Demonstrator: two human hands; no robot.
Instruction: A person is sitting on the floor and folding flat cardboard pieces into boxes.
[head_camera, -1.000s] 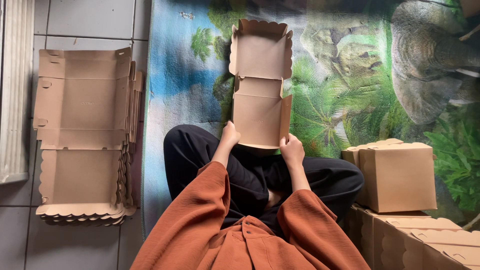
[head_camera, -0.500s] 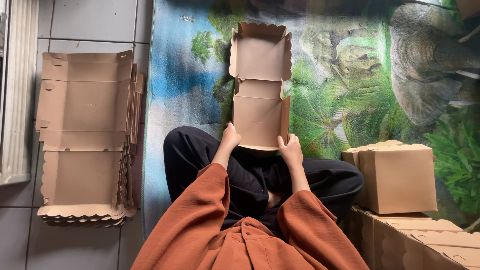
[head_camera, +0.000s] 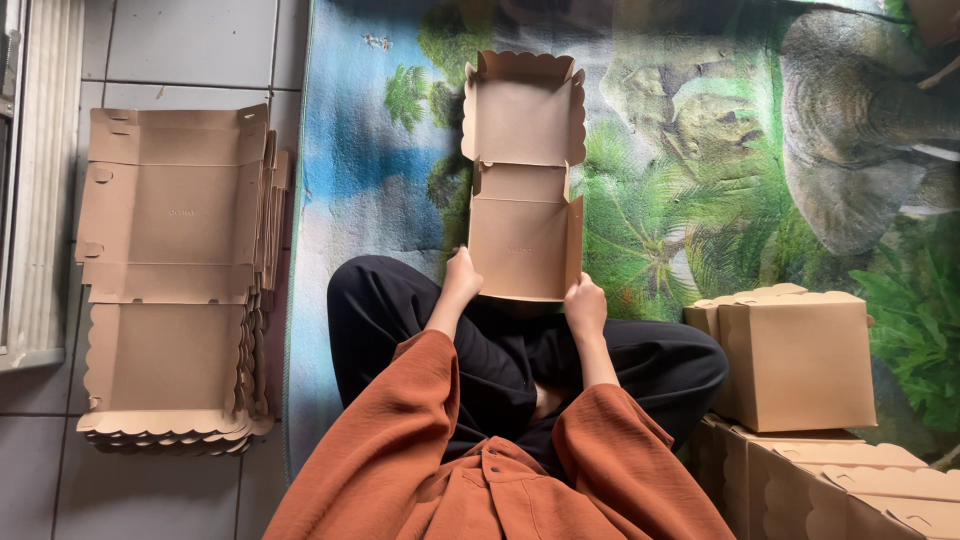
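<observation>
Head view: both hands' fingers grip a brown cardboard box (head_camera: 524, 190) (half-folded, scalloped lid open).

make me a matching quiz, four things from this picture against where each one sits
Things:
1. half-folded brown cardboard box
2. stack of flat brown cardboard blanks
3. closed brown cardboard box
4. rust-orange sleeves

Places:
a. on the grey tiles, far left
b. bottom centre, over black trousers
c. held by left hand and right hand
d. right, atop other boxes

Pairs: 1-c, 2-a, 3-d, 4-b
</observation>
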